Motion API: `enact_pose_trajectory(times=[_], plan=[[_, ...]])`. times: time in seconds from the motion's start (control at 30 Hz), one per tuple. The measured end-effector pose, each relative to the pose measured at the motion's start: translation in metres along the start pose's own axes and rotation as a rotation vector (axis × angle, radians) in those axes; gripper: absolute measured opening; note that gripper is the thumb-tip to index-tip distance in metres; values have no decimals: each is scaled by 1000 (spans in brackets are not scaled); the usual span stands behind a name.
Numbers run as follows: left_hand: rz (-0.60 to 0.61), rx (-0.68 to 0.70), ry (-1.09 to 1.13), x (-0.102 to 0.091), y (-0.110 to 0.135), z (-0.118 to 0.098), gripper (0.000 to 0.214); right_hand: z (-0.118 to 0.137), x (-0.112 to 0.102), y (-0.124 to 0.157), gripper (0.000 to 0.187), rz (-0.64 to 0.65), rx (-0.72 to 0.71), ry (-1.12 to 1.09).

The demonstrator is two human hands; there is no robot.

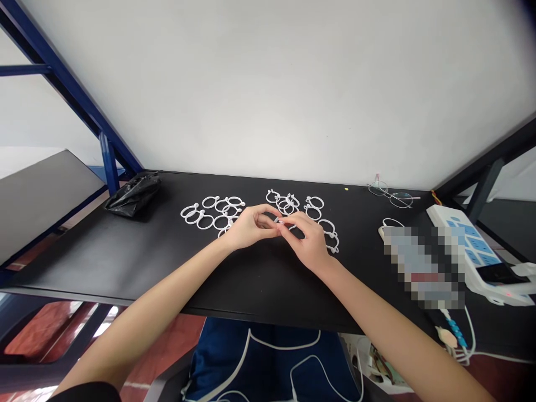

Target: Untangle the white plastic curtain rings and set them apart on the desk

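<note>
My left hand [254,228] and my right hand [305,239] meet fingertip to fingertip just above the middle of the black table. Pinched between them is a white curtain ring [277,220], mostly covered by my fingers. Left of my hands lies a loose group of white curtain rings [205,221], several of them overlapping, each with a small eyelet. Behind my hands more rings [286,205] lie bunched together. Others [326,228] rest beside my right hand, partly hidden by it.
The black table [138,251] backs onto a pale wall. A black plastic bag [134,195] sits at the far left. On the right are eyeglasses [401,199], a blurred-out phone [422,268] with a cable, and a white power strip [473,251]. Blue metal posts [109,162] stand at left.
</note>
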State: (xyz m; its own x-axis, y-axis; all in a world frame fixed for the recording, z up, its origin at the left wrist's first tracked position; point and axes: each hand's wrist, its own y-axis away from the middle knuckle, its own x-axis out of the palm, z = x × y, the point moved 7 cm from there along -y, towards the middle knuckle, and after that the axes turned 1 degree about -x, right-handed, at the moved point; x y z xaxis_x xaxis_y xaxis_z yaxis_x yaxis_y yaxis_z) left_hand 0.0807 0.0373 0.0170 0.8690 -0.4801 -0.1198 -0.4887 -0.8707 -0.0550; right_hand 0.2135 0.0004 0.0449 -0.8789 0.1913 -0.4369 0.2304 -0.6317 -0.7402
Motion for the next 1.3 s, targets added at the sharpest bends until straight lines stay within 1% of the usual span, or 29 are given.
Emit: enact_pose_trajectory(times=[0.13,0.2,0.3,0.33,0.47,0.53,0.7,0.77,0.87,0.97,1.07,1.1,1.2,1.23,1.3], plan=[[12,37,-52,1,0,-2,36,0,-1,0,6,-9,-6,-19],[-22,78,-150,0,0,-6,39,1,-2,0,6,-22,-10,-22],[-104,132,-299,-4,3,-12,50,2,-3,0,7,-33,-10,-13],[-95,136,-313,-3,3,-12,52,2,-3,0,7,-30,-9,-15],[103,107,-232,9,3,-10,46,4,-3,0,7,-11,-9,-49],[139,101,-195,10,3,-10,41,5,-3,0,7,-12,1,-69],[78,102,-91,5,2,-13,34,2,-7,0,16,-43,12,-42],[38,110,-101,4,2,-16,32,-2,-2,0,18,3,48,-46],[18,105,-146,7,2,-17,37,-6,6,3,20,95,121,-82],[-6,94,-142,8,2,-13,41,-6,10,5,23,141,167,-105],[-56,86,-98,6,0,-8,43,-6,12,6,14,161,184,-159],[-70,81,-68,4,-1,-7,44,-7,12,6,10,158,186,-174],[-91,52,43,1,-3,-4,44,-8,12,6,18,122,178,-179],[-89,39,72,0,-3,-4,44,-8,12,7,18,104,169,-166],[-80,17,93,0,-5,-3,44,-7,10,7,11,73,143,-131]])
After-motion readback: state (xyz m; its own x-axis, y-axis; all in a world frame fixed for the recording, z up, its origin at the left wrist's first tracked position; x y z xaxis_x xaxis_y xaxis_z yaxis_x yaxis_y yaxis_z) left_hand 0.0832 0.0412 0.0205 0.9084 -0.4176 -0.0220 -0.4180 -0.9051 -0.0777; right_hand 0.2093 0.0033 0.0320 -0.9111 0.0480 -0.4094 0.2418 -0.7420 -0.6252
